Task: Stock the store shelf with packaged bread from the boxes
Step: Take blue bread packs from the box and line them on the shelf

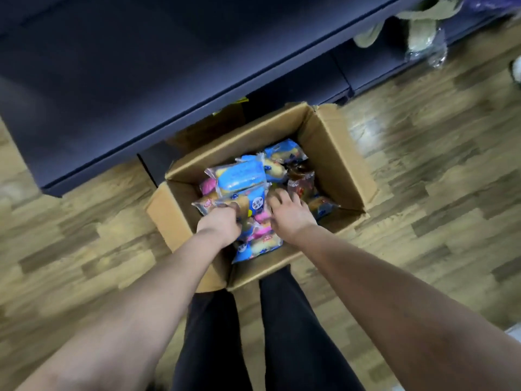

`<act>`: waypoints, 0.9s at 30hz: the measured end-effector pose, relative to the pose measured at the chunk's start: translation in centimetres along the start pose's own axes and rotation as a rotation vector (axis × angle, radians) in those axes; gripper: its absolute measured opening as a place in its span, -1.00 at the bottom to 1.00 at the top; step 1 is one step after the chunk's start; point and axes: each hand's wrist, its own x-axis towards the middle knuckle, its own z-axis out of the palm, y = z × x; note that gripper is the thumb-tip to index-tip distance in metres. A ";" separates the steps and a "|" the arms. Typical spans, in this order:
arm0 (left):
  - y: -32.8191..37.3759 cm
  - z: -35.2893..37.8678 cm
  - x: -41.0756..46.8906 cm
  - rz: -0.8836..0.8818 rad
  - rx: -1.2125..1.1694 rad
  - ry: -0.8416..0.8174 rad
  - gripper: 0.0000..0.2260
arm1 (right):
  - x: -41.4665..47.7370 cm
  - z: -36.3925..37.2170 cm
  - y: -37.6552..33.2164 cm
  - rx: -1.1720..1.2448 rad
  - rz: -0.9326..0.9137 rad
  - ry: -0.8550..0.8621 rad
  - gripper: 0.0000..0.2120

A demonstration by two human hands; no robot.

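Observation:
An open cardboard box (335,162) stands on the floor below me, in front of the dark shelf (141,80). It holds several packaged breads in blue, pink and clear wrappers (239,179). My left hand (220,224) is inside the box on the left, fingers closed on a bread packet at its near left. My right hand (287,213) reaches into the middle of the box, fingers spread and resting on the packets. The fingertips of both hands are partly hidden among the wrappers.
The dark blue shelf runs across the top, its lowest board overhanging the box's far edge. Plush toys in plastic (425,29) sit on a shelf at the upper right. Wooden plank floor (423,179) surrounds the box. My legs in black trousers (267,334) stand against its near side.

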 end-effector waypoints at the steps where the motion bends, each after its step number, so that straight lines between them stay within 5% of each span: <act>1: 0.2 0.5 -0.3 -0.011 -0.022 -0.007 -0.60 | 0.1 -0.1 0.3 -0.013 -0.015 -0.006 -0.50; 19: -3.3 4.4 -3.6 -0.194 -0.519 0.141 -0.52 | 2.0 2.7 -3.3 -0.188 -0.176 -0.078 -0.38; 27: -3.2 6.0 -4.2 -0.109 -0.493 0.095 -0.52 | 1.2 3.9 -3.9 -0.117 -0.133 -0.035 -0.36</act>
